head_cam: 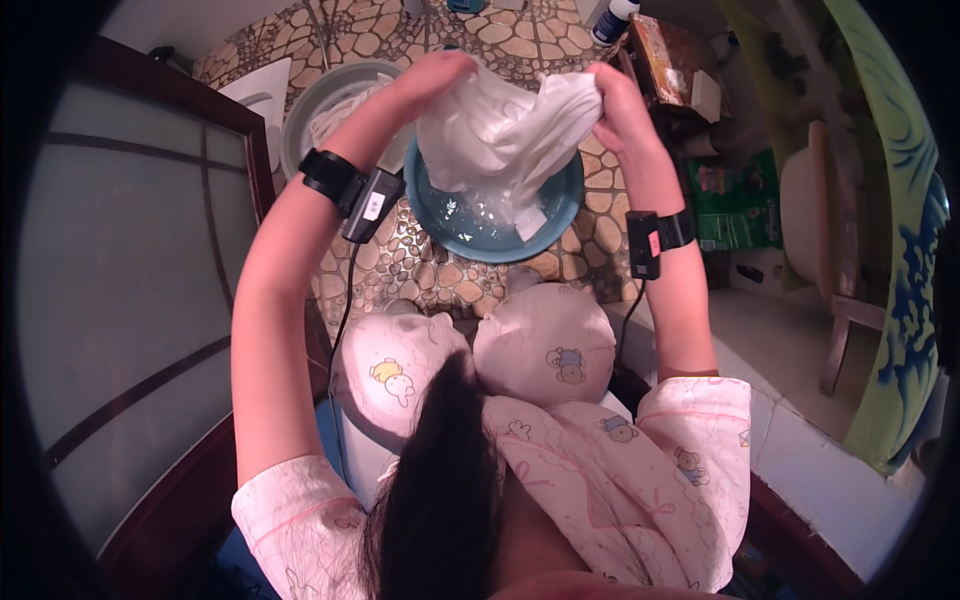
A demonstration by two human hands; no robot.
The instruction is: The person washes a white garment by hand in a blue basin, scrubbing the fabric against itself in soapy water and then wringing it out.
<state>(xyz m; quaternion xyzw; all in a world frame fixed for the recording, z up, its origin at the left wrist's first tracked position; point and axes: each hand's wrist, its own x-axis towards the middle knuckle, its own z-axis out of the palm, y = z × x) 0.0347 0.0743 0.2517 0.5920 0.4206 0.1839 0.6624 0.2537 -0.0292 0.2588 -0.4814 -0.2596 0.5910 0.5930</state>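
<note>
A wet white cloth garment (502,135) is stretched between my two hands above a blue plastic basin (480,251). My left hand (446,73) grips its upper left part, and my right hand (621,109) grips its right end. The garment's lower part hangs down into the basin, where water (465,217) glints. A small white patch, perhaps a tag, shows at the garment's lower edge. Left of the blue basin stands a grey basin (296,127) with pale wet cloth (345,112) in it, partly hidden behind my left forearm.
Both basins stand on a pebble-patterned floor (450,277). A framed glass door (142,262) is on the left. On the right are a worn wooden stool (664,64), a green package (739,202) and a green-blue curtain (877,225). A dark blue bottle (615,22) stands at the top.
</note>
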